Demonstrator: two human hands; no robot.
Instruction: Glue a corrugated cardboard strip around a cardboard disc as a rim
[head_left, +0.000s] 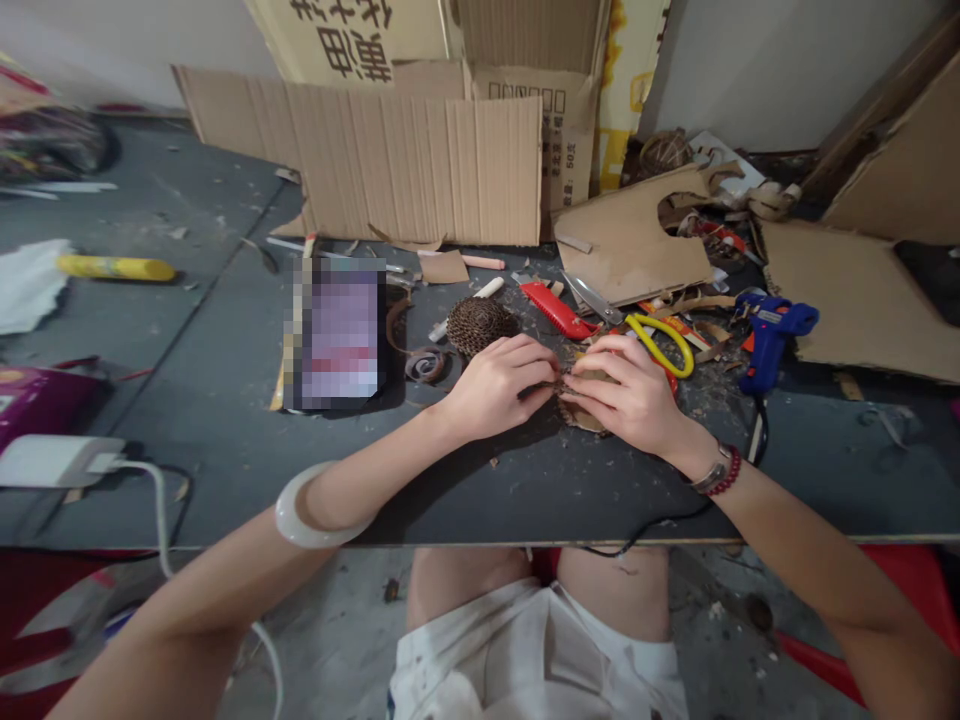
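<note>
Left hand (499, 385) and right hand (626, 385) together, fingers clamped on small corrugated cardboard piece (581, 405), held between them over desk (525, 490). Coiled cardboard dome (480, 325) just beyond left hand. Yellow-handled scissors (660, 340) just beyond right hand, red tool (559, 310) beside blades. Blue glue gun (772, 335) further right. Blurred rectangular object (341, 335) left of hands. Cardboard sheet (412, 165) stands at back of desk, scraps scattered around hands.
</note>
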